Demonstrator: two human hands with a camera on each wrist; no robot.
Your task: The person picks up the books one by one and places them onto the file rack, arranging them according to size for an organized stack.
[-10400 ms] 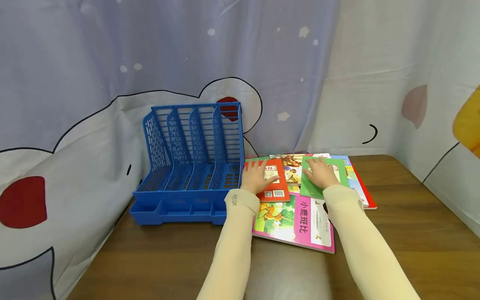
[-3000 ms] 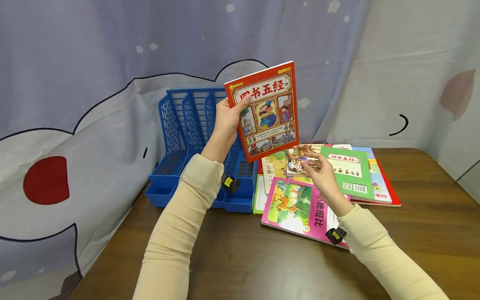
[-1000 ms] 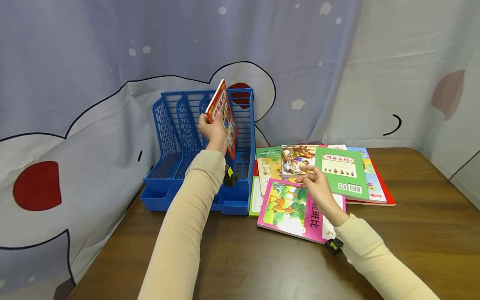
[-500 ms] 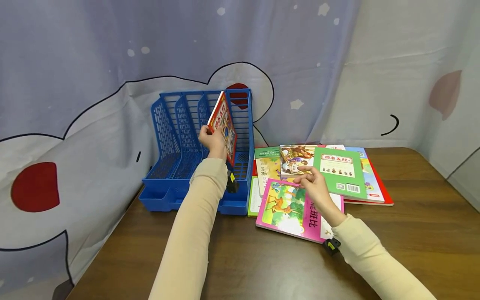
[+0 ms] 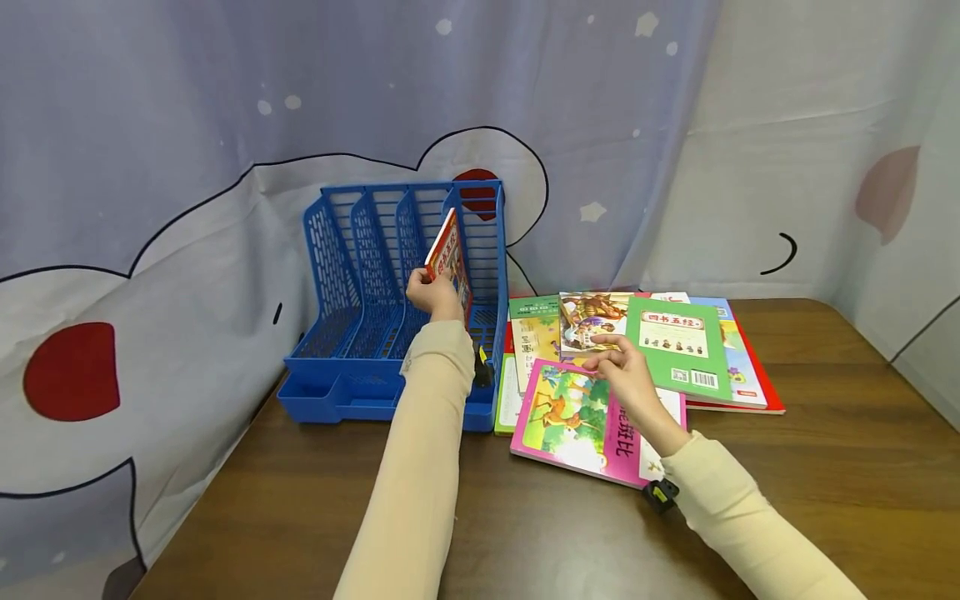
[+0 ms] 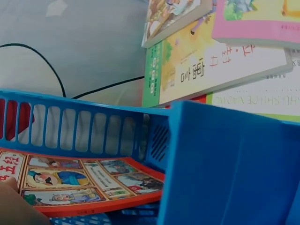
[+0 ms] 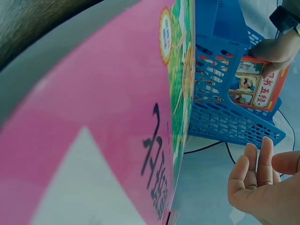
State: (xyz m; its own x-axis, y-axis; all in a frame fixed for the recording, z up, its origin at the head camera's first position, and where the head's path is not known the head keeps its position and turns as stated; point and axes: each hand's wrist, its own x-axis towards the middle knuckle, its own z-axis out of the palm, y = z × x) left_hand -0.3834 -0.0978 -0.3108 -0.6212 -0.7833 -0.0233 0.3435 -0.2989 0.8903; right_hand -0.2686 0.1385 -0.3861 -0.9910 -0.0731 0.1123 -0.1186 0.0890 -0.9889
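My left hand (image 5: pixel 437 296) pinches a red comic-style book (image 5: pixel 453 254) by its near edge, thumb on the front cover. The book stands on edge within the rightmost compartment of a blue file rack (image 5: pixel 345 371). Its cover faces right, and the left wrist view shows the book (image 6: pixel 70 180) bowed slightly beside the slatted back. My right hand (image 5: pixel 626 379) hovers over a pink picture book (image 5: pixel 562 421) with a deer on it. Its fingers are loosely bent and hold nothing, as the right wrist view of the hand (image 7: pixel 265 185) shows.
Right of the rack lie several overlapping books on the wooden table (image 5: pixel 525 533): a green book (image 5: pixel 678 346), an illustrated brown one (image 5: pixel 592 317) and a yellow-green one (image 5: pixel 536 333) among them. Small trays (image 5: pixel 311 404) run along the rack's front. A patterned curtain (image 5: pixel 600 150) hangs behind.
The red book was lifted from the pile, turned edge-on and carried left to the rack; over the last second it has sunk lower into the compartment. The right hand has left the green book.
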